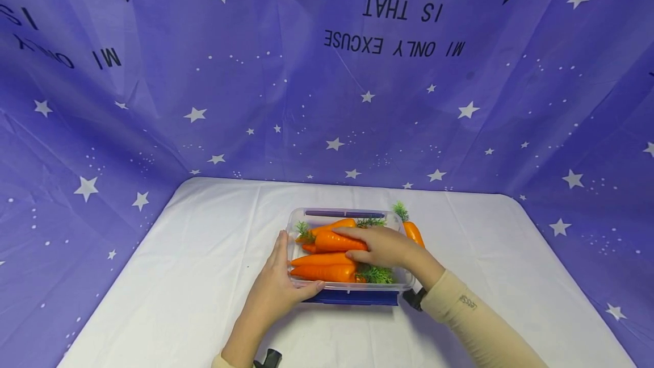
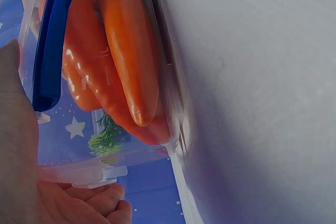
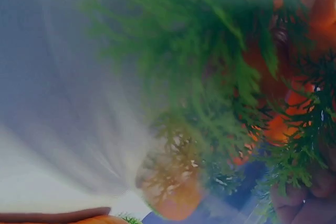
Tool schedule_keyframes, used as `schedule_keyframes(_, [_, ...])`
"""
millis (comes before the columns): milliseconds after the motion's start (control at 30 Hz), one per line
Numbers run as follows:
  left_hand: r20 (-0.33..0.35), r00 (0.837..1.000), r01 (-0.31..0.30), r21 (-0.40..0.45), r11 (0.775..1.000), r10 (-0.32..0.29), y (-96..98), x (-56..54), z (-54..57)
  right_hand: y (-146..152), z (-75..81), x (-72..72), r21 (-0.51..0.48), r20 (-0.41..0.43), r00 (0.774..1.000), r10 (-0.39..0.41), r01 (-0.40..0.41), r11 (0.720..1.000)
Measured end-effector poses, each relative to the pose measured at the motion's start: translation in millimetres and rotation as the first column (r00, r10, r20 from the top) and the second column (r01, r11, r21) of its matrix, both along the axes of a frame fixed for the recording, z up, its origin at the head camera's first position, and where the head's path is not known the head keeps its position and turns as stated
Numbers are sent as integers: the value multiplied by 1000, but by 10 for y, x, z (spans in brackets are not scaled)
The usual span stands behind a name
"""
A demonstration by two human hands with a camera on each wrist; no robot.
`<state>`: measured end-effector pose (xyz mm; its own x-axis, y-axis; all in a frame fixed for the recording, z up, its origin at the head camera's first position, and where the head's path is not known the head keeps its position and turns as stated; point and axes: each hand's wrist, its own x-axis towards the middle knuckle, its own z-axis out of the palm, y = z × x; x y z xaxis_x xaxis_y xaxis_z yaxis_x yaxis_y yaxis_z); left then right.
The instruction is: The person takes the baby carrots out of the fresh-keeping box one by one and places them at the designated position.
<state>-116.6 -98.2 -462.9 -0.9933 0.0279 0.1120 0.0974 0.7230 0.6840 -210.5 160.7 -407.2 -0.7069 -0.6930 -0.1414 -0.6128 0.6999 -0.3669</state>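
Observation:
A clear plastic food container [image 1: 403,277] with blue clips stands lidless on the white table, holding several orange carrots [image 1: 324,272] with green leafy tops. My left hand [image 1: 278,288] grips its near left corner, fingers along the left wall and thumb at the front rim. Inside, my right hand [image 1: 380,247] holds a carrot [image 1: 339,241] across its thick body, its leafy end toward the left. In the left wrist view, carrots [image 2: 131,51] show through the clear wall beside the blue clip [image 2: 52,45]. Leaves [image 3: 210,93] cover much of the right wrist view.
Another carrot [image 1: 413,234] lies on the table just outside the container's right wall, leaves pointing away. The white tablecloth [image 1: 168,277] spreads around the container. A purple star-patterned curtain [image 1: 327,118] encloses the back and sides.

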Motion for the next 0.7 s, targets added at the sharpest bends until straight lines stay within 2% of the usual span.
schedule_keyframes(267, [27,1000,-5,-8,1000,5,11,5,10,83,62,83,-17,-119,990,-70,69,997])
schedule_keyframes(500, [30,1000,-6,-2,1000,6,11,10,11,238,163,149,-67,-163,973,-164,155,986])
schedule_keyframes(700, [20,1000,-12,-2,1000,12,18,10,9,410,240,200,-116,-139,954,-264,249,962])
